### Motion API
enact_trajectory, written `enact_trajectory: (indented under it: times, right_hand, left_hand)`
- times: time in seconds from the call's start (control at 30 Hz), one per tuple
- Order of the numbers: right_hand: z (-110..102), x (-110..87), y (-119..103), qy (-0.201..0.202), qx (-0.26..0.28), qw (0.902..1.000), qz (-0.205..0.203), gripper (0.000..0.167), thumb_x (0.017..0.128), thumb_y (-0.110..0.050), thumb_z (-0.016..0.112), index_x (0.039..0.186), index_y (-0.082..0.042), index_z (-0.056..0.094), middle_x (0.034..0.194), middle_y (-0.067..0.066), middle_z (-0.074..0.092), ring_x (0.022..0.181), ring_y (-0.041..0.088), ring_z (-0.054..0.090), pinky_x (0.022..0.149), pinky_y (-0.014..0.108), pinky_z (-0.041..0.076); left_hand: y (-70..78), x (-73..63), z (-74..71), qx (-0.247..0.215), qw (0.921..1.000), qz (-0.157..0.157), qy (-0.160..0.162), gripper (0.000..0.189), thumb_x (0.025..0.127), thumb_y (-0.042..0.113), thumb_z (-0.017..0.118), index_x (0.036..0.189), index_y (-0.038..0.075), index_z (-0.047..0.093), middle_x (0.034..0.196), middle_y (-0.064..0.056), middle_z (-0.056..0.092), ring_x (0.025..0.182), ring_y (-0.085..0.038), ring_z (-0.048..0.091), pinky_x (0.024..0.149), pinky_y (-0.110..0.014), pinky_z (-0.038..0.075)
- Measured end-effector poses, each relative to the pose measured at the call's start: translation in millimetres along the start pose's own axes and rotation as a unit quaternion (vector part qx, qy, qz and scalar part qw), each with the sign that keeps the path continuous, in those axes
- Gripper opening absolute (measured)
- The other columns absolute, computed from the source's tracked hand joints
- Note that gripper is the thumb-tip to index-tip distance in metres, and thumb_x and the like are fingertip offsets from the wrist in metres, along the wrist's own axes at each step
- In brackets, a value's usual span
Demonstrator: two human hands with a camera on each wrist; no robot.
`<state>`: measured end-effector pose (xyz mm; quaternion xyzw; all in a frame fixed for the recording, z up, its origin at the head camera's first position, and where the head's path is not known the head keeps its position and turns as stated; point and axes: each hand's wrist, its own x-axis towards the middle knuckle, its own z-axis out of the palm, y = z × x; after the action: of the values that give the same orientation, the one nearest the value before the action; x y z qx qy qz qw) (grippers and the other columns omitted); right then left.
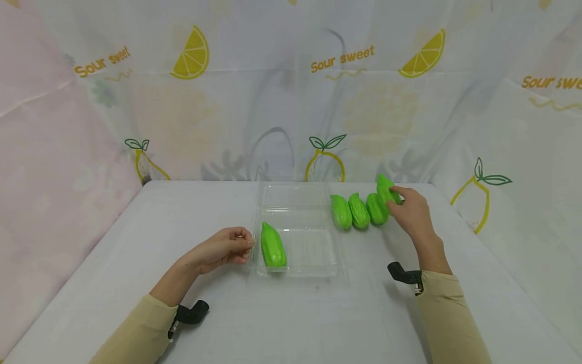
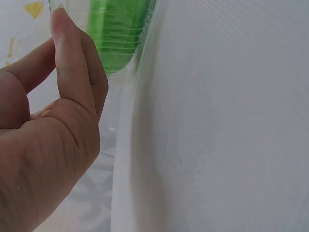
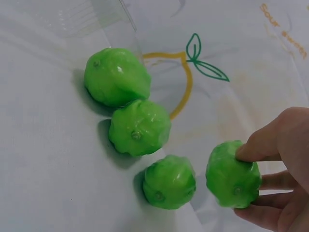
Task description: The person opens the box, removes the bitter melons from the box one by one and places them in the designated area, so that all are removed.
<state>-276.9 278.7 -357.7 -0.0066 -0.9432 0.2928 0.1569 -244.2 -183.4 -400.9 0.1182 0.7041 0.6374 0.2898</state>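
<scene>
A clear plastic clamshell box (image 1: 313,268) lies with its lid raised behind it. Inside, at its left side, rests one green bitter melon (image 1: 274,245). My left hand (image 1: 226,247) pinches the box's left rim between thumb and fingers; in the left wrist view the hand (image 2: 58,111) is beside the clear wall, with green showing through. To the right of the box, my right hand (image 1: 413,210) grips another bitter melon (image 3: 232,175) by its sides, thumb on one side and fingers on the other. It appears lifted off the table, beside the rightmost of the row.
Three more bitter melons stand in a row right of the box: one nearest it (image 1: 341,212), a middle one (image 1: 359,211) and one by my right hand (image 1: 376,209). A lemon-print cloth (image 1: 291,101) hangs behind the white table (image 1: 291,323).
</scene>
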Motion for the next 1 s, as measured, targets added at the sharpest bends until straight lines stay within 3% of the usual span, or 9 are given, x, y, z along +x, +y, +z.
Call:
enact_trajectory:
  times: [0.17,0.27,0.67,1.0]
  right_hand:
    - [0,0.9,6,0.005,-0.012,0.9999,0.011,0.049,0.09,-0.013,0.052,0.137,0.002,0.055,0.141,0.03,0.051,0.128,0.047,0.049,0.098,0.061,0.046]
    - [-1,1.4,10,0.006,-0.018,0.9997,0.017,0.05,0.089,-0.013,0.052,0.137,0.003,0.054,0.141,0.031,0.05,0.131,0.048,0.046,0.1,0.062,0.044]
    - [5,3.5,22,-0.018,-0.048,0.9981,0.034,0.052,0.089,-0.013,0.048,0.137,0.006,0.052,0.14,0.033,0.05,0.126,0.049,0.049,0.096,0.061,0.046]
    - [14,1.4,34,-0.058,-0.068,0.9944,0.058,0.056,0.086,-0.013,0.045,0.139,0.004,0.05,0.141,0.034,0.048,0.113,0.044,0.052,0.089,0.058,0.047]
  left_hand:
    - [-0.6,0.5,0.8,-0.005,1.0,0.0,0.003,0.013,0.1,0.016,0.059,0.101,0.006,0.051,0.08,0.0,0.057,0.07,-0.008,0.058,0.065,-0.017,0.057]
    - [-0.6,0.5,1.1,-0.007,1.0,-0.001,0.003,0.013,0.1,0.016,0.059,0.101,0.006,0.051,0.08,0.0,0.057,0.07,-0.008,0.058,0.065,-0.017,0.057]
    - [1.9,-0.9,1.5,-0.005,1.0,0.002,-0.005,0.015,0.1,0.017,0.059,0.101,0.005,0.05,0.08,-0.001,0.057,0.07,-0.008,0.058,0.065,-0.017,0.057]
    - [1.3,-0.5,1.0,-0.004,1.0,0.001,-0.006,0.016,0.101,0.018,0.059,0.102,0.005,0.05,0.081,-0.001,0.057,0.071,-0.008,0.058,0.065,-0.017,0.057]
